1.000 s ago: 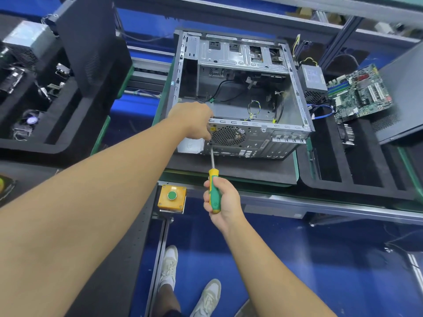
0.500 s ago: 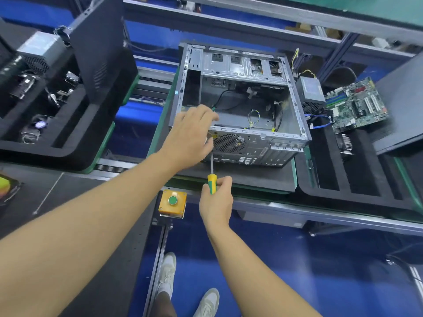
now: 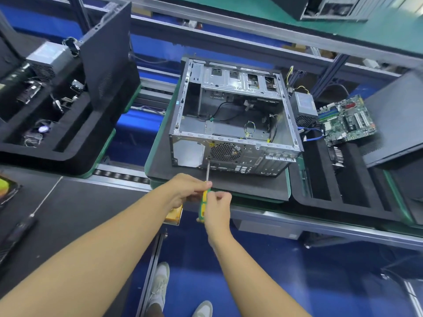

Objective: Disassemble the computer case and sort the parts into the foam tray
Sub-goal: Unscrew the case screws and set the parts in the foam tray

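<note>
The open metal computer case [image 3: 233, 124] lies on its side on a dark mat [image 3: 160, 165], its rear panel with the round fan grille [image 3: 225, 152] facing me. A green and yellow screwdriver [image 3: 204, 202] points at the panel, its shaft tip at the grille's lower left corner. My right hand [image 3: 217, 208] grips the handle. My left hand [image 3: 187, 191] pinches the top of the handle where the shaft begins. The black foam tray [image 3: 343, 193] stands right of the case, holding a motherboard [image 3: 345, 120] and a power supply [image 3: 303, 108].
A second foam tray [image 3: 45, 138] with parts and an upright black side panel [image 3: 107, 62] stands at the left. Another black panel [image 3: 396, 115] leans at the far right. A yellow button box [image 3: 175, 216] sits under my left wrist. Another case [image 3: 332, 6] lies on the far green bench.
My left hand has left the case's rear top edge and come down to the screwdriver. The screwdriver's tip stays at the fan grille corner. The camera has moved back.
</note>
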Action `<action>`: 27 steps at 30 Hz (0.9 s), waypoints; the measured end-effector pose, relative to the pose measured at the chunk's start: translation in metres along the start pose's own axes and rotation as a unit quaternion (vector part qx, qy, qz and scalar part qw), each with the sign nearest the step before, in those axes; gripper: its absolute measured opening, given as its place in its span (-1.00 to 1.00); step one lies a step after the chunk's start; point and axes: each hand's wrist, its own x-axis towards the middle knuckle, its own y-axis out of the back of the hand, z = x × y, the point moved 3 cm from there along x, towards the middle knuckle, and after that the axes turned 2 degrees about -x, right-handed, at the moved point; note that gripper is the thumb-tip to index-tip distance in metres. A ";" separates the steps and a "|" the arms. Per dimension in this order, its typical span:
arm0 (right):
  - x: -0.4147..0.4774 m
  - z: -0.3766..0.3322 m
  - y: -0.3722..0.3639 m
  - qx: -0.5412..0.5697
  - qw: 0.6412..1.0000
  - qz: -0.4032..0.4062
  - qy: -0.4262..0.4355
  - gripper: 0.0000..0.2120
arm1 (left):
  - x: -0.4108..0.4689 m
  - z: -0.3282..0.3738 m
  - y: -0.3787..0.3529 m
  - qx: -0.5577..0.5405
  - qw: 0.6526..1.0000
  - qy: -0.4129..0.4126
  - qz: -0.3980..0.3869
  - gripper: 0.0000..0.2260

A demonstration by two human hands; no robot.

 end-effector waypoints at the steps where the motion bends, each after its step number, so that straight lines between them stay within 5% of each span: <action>1: -0.002 0.005 0.000 0.070 0.994 -0.045 -0.074 -0.76 | 0.000 -0.002 0.001 -0.016 1.000 -0.002 -0.014 -0.73; 3: -0.010 0.014 0.001 0.171 0.962 -0.127 -0.170 -0.69 | 0.000 -0.007 0.002 -0.044 0.999 -0.001 -0.030 -0.79; 5: -0.013 0.019 0.003 0.189 0.956 -0.152 -0.163 -0.70 | 0.001 -0.012 0.000 -0.081 0.995 0.003 -0.052 -0.82; 9: -0.009 0.024 0.007 0.095 0.990 -0.082 -0.059 -0.81 | -0.002 -0.015 -0.005 -0.102 0.990 0.017 -0.091 -0.76; 14: -0.007 0.025 0.002 0.020 0.999 -0.029 -0.030 -0.71 | -0.003 -0.009 -0.011 -0.035 0.999 -0.001 0.001 -0.78; 22: -0.015 0.021 0.012 0.218 0.951 -0.144 -0.167 -0.67 | -0.003 -0.013 -0.013 -0.168 0.982 0.011 -0.081 -0.82; 27: -0.014 0.021 0.015 0.130 0.985 -0.079 -0.079 -0.81 | -0.007 -0.012 -0.022 -0.027 0.997 0.022 -0.074 -0.70</action>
